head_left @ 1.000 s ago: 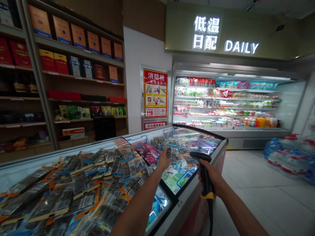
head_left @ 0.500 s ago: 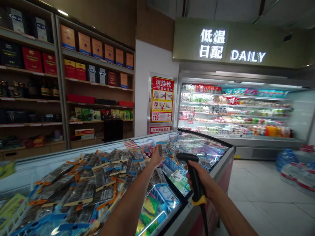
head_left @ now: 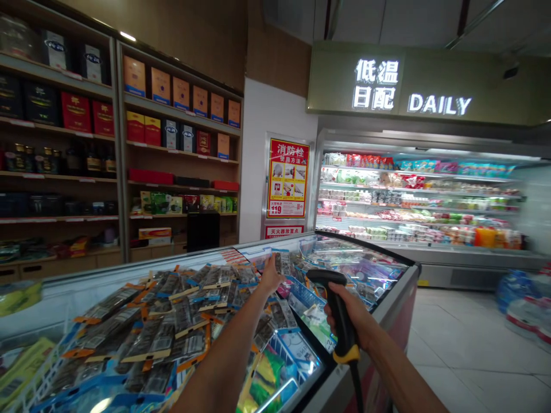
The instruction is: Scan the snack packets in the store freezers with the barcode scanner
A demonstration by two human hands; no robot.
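My left hand (head_left: 271,278) reaches over the freezer with its fingers closed on a flat packet (head_left: 283,263), dark with a clear wrapper and blue edge. Wrapped in my right hand (head_left: 352,310) is a black and yellow barcode scanner (head_left: 341,321), its head tilted to the left and its cord hanging down. Many similar packets (head_left: 172,321), with blue, orange and cream ends, lie heaped on the freezer's left part. A blue basket (head_left: 303,292) sits between my two hands, inside the freezer.
The chest freezer (head_left: 400,287) has a raised metal rim and glass top. Shelves of boxes and bottles (head_left: 183,120) stand at the left. A lit open cooler (head_left: 422,198) lines the back right. Large water bottles (head_left: 512,292) stand on the floor at right.
The view has swung slightly left and up, so everything sits a little lower and farther right. Both hands keep their holds; the scanner stays in much the same place.
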